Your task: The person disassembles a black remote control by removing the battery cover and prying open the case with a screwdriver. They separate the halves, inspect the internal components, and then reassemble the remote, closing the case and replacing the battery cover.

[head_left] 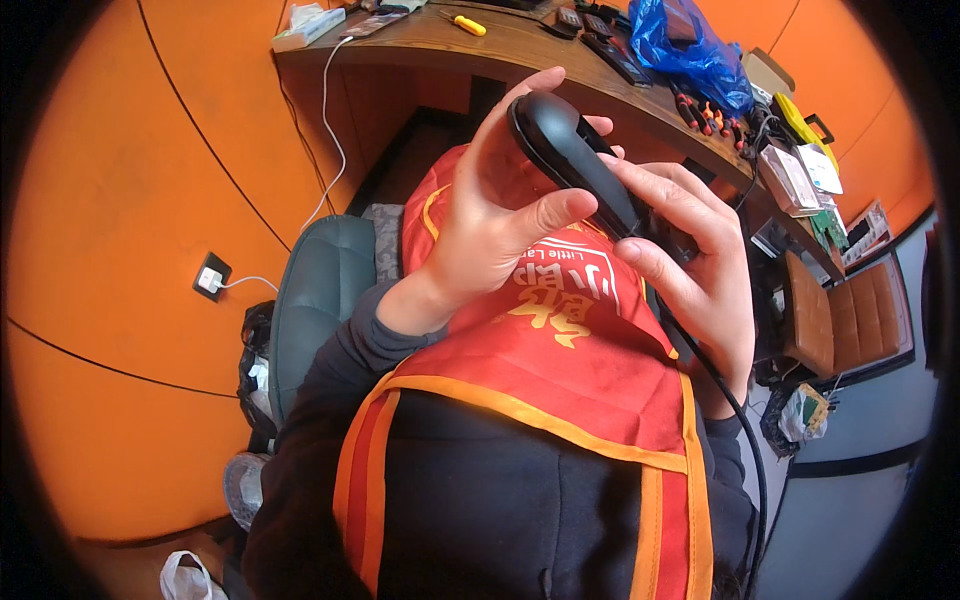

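Observation:
A black corded handset-like device point(578, 160) is held up in front of my chest, tilted, with its rounded end at the upper left. My left hand point(478, 225) wraps round it from the left, thumb on the near side and fingertips showing past the far side. At the lower right end, my right hand point(712, 255) grips it, with a fingertip on its upper face and the thumb near the cord end. A black cable point(745, 425) runs down from there past my right forearm. The device's exact kind is not plain. Below it lies a red apron point(540, 375) with orange trim.
Ahead curves a wooden desk point(420, 50). On it are a yellow screwdriver point(466, 25), a blue plastic bag point(690, 50), pliers point(705, 115) and small boxes point(790, 180). A green-grey chair point(320, 310) stands at left, a brown chair point(850, 315) at right. Charger cables hang by the orange wall.

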Action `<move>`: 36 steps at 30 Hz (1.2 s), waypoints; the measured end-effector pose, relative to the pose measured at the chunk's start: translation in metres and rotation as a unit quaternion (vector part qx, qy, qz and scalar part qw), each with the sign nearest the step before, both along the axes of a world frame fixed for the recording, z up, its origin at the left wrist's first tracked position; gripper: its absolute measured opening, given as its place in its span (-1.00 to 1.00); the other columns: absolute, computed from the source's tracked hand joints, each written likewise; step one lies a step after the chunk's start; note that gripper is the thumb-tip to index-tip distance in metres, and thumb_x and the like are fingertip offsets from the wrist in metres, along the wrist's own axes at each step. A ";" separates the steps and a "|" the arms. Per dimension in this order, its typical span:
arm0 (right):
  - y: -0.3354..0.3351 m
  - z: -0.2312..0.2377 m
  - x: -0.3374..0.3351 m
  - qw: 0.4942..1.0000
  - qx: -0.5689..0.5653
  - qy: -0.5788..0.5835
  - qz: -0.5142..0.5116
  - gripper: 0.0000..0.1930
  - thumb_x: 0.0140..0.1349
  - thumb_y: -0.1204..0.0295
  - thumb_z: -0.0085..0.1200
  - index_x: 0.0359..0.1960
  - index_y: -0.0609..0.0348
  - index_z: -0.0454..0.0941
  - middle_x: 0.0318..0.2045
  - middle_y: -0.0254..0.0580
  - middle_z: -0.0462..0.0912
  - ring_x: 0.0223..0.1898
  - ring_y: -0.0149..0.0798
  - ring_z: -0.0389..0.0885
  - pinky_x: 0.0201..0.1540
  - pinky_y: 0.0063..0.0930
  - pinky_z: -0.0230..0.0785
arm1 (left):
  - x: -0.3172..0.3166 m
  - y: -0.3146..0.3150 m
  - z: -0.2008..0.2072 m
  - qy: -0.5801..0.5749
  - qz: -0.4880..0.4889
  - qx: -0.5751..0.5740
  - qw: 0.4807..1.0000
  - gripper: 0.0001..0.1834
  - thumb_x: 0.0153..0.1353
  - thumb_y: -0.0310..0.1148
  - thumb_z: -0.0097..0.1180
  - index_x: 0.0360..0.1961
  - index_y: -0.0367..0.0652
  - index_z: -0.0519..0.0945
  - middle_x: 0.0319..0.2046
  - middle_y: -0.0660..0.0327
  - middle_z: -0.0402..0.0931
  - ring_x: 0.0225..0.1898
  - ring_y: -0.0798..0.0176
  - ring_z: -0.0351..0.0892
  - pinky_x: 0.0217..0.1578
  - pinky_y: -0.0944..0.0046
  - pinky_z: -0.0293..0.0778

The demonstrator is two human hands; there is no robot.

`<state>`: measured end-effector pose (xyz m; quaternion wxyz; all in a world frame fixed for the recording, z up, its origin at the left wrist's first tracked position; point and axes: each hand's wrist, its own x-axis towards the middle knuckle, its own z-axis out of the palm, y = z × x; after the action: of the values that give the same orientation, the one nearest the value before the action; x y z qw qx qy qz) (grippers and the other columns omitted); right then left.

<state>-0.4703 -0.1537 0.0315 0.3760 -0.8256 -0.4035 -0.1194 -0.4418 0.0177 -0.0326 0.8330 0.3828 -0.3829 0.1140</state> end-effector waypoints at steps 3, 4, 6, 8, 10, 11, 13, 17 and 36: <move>0.007 -0.009 0.006 0.993 0.087 -0.084 -0.004 -0.62 -0.05 0.45 0.20 -0.12 0.21 0.52 -0.22 -0.06 0.54 -0.14 -0.17 0.53 -0.10 -0.43 0.35 | -0.001 0.004 0.002 -0.006 0.033 0.035 0.999 -0.13 -0.07 -0.52 0.29 0.24 -0.16 0.05 -0.03 0.04 0.36 0.01 0.19 0.41 0.03 0.22 0.39; 0.008 -0.010 0.007 0.987 0.096 -0.128 -0.029 -0.65 -0.07 0.47 0.22 -0.17 0.20 0.55 -0.22 -0.07 0.55 -0.13 -0.17 0.53 -0.10 -0.44 0.36 | -0.002 0.004 0.003 -0.006 0.041 0.044 0.998 -0.13 -0.08 -0.59 0.28 0.24 -0.15 0.06 -0.05 0.10 0.37 0.01 0.25 0.41 0.03 0.25 0.38; 0.008 -0.012 0.007 0.977 0.109 -0.179 -0.036 -0.68 -0.10 0.59 0.21 -0.21 0.19 0.57 -0.26 -0.10 0.55 -0.22 -0.24 0.54 -0.18 -0.49 0.37 | -0.005 0.002 0.003 -0.023 0.068 0.071 0.995 -0.13 -0.10 -0.61 0.28 0.23 -0.14 0.08 -0.05 0.11 0.38 0.01 0.26 0.41 0.00 0.25 0.41; 0.007 -0.012 0.004 0.979 0.117 -0.167 -0.022 -0.65 -0.12 0.63 0.20 -0.20 0.19 0.57 -0.31 -0.13 0.56 -0.29 -0.28 0.54 -0.24 -0.52 0.38 | -0.007 -0.001 0.002 -0.030 0.075 0.066 0.995 -0.18 -0.13 -0.64 0.29 0.18 -0.13 0.15 -0.07 0.13 0.39 0.00 0.27 0.41 -0.03 0.25 0.45; 0.008 -0.013 0.002 0.984 0.129 -0.122 -0.007 -0.62 -0.13 0.66 0.19 -0.16 0.19 0.56 -0.36 -0.17 0.56 -0.36 -0.32 0.53 -0.29 -0.55 0.38 | -0.007 -0.002 0.002 -0.045 0.067 0.057 0.995 -0.20 -0.16 -0.63 0.31 0.14 -0.14 0.19 -0.05 0.14 0.37 -0.01 0.27 0.42 -0.02 0.26 0.45; 0.008 -0.013 0.001 0.983 0.143 -0.114 0.002 -0.60 -0.13 0.66 0.19 -0.15 0.18 0.56 -0.38 -0.17 0.56 -0.37 -0.34 0.52 -0.30 -0.56 0.38 | -0.007 -0.002 0.001 -0.048 0.065 0.052 0.995 -0.22 -0.17 -0.63 0.32 0.12 -0.14 0.21 -0.04 0.15 0.36 -0.01 0.27 0.42 -0.02 0.27 0.44; 0.010 -0.013 0.002 0.980 0.165 -0.105 0.023 -0.56 -0.14 0.68 0.17 -0.11 0.17 0.55 -0.41 -0.19 0.55 -0.41 -0.36 0.51 -0.32 -0.56 0.37 | -0.008 -0.001 0.000 -0.047 0.110 0.094 0.988 -0.22 -0.20 -0.62 0.34 0.09 -0.13 0.23 -0.02 0.17 0.33 -0.01 0.27 0.41 -0.02 0.28 0.45; 0.008 -0.011 -0.003 0.986 0.154 -0.054 0.033 -0.53 -0.10 0.72 0.12 -0.05 0.23 0.49 -0.38 -0.19 0.51 -0.36 -0.40 0.47 -0.26 -0.58 0.35 | -0.008 0.001 -0.001 -0.076 0.121 0.128 0.981 -0.13 -0.23 -0.66 0.34 0.14 -0.17 0.14 -0.07 0.09 0.39 -0.03 0.18 0.45 -0.05 0.21 0.47; 0.008 -0.001 -0.023 0.994 0.093 -0.053 -0.026 -0.58 -0.08 0.81 0.05 -0.09 0.35 0.50 -0.40 -0.23 0.44 -0.37 -0.47 0.40 -0.27 -0.67 0.29 | -0.013 -0.006 -0.010 -0.078 0.108 0.122 0.984 -0.21 -0.28 -0.66 0.37 0.06 -0.14 0.29 -0.04 0.22 0.29 -0.02 0.24 0.43 -0.02 0.24 0.46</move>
<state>-0.4938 -0.1461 0.0308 0.4262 -0.7899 -0.3881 -0.2094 -0.4543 0.0115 -0.0426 0.7305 0.5102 -0.4144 0.1851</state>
